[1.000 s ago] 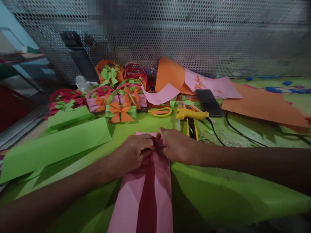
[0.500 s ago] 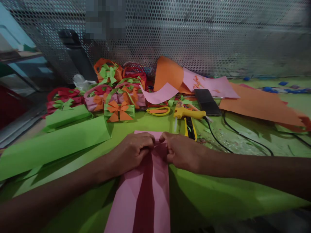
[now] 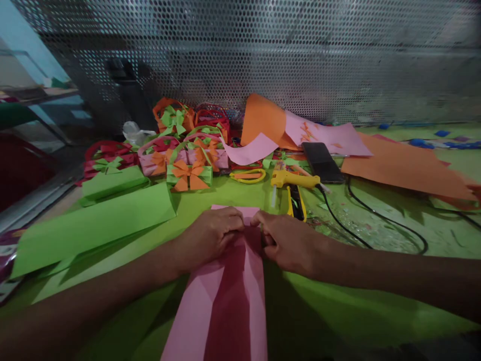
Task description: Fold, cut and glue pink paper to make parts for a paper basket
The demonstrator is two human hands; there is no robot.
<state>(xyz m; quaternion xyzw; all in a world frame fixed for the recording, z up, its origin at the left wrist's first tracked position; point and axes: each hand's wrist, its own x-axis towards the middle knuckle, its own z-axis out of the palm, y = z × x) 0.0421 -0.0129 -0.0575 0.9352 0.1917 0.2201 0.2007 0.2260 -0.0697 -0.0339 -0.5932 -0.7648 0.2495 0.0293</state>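
A long pink paper sheet (image 3: 195, 311) runs from the near edge of the view up to both hands, its sides folded inward over a dark strip of shadow. My left hand (image 3: 212, 235) is closed on the paper's left side near its far end, fingers curled. Opposite it, my right hand (image 3: 281, 240) pinches the right edge, thumb and fingers bent. The two hands almost meet, with a small gap between them. Just beyond the right hand lie a yellow glue gun (image 3: 295, 179) and a yellow-and-black tool (image 3: 296, 203).
Folded green paper (image 3: 93, 220) lies at the left. Several small paper baskets with bows (image 3: 190, 175) stand behind. A phone (image 3: 322, 161), yellow-handled scissors (image 3: 248, 175), orange paper (image 3: 406, 168) and a black cord (image 3: 398, 228) lie farther right. A perforated metal panel (image 3: 300, 60) rises at the back.
The view has shifted slightly, so everything appears a little lower and to the right. Both hands keep their hold on the pink paper, whose folded sides look slightly farther apart.
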